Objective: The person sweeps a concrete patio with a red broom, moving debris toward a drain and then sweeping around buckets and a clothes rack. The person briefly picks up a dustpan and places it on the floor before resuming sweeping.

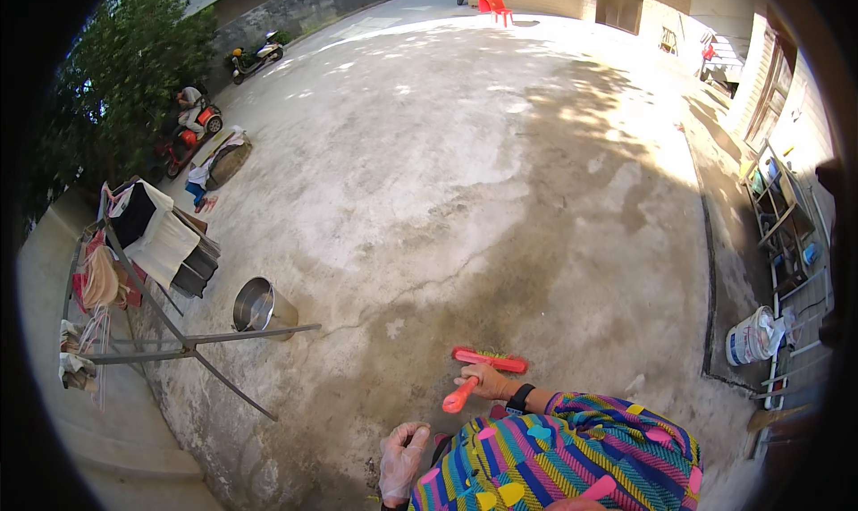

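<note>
My right hand point(488, 381) is closed round the handle of a red plastic brush point(493, 360), its wide head low over or on the concrete ground just beyond my fingers. The orange-red handle end sticks out towards me. A dark band circles my right wrist. My left hand point(402, 457), in a thin clear plastic glove, is beside my colourful patterned garment point(536, 457); its fingers are curled, and whether they hold something cannot be told.
A metal bucket point(295, 315) stands to the left behind a metal drying rack point(221, 338) with hanging clothes. A white bucket point(744, 343) and a cluttered shelf point(777, 222) are at the right. A person point(190, 108) sits by a red vehicle at the upper left. A red chair point(495, 5) stands far off.
</note>
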### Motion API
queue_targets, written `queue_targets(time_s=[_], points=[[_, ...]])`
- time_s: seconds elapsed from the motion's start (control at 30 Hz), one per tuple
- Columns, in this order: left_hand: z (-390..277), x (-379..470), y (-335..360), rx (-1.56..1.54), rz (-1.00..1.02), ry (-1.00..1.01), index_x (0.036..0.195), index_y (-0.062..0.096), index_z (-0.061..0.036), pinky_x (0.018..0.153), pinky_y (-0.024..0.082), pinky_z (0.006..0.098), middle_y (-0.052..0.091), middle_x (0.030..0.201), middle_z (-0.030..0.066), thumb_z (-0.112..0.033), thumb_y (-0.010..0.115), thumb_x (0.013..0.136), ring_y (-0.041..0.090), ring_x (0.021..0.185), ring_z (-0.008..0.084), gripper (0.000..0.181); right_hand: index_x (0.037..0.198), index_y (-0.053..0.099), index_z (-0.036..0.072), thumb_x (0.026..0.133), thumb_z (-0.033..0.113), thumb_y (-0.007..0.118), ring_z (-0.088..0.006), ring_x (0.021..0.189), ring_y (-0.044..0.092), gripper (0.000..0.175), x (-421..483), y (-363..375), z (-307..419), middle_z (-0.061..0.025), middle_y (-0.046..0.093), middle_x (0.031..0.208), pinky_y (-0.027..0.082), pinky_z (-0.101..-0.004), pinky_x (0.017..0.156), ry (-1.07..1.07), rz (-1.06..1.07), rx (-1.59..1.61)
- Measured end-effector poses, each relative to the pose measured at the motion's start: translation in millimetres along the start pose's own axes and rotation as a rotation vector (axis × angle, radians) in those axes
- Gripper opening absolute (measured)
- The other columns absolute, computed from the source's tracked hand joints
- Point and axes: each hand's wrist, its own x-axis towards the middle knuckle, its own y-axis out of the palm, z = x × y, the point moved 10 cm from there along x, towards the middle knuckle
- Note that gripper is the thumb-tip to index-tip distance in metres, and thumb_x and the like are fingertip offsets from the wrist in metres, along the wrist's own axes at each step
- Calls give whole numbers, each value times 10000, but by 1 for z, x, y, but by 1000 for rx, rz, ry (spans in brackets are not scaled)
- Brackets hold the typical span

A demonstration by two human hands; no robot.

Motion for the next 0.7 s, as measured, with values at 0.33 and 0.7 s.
queue_targets(time_s=[0.33,0.7], points=[[-46,10,45,259,151,144,1032,737,9,719,536,310,732,829,105,-234,731,918,658,738,141,269,778,518,42,977,270,644,-359,692,565,328,-9,-15,-2,-169,556,744,436,-427,637,21,-43,-4],[-54,24,88,585,343,302,1067,723,-36,742,561,367,735,885,130,-352,720,923,721,788,255,347,732,474,50,982,288,644,-322,687,557,385,-34,-21,2,-151,518,707,424,-422,641,70,19,29]])
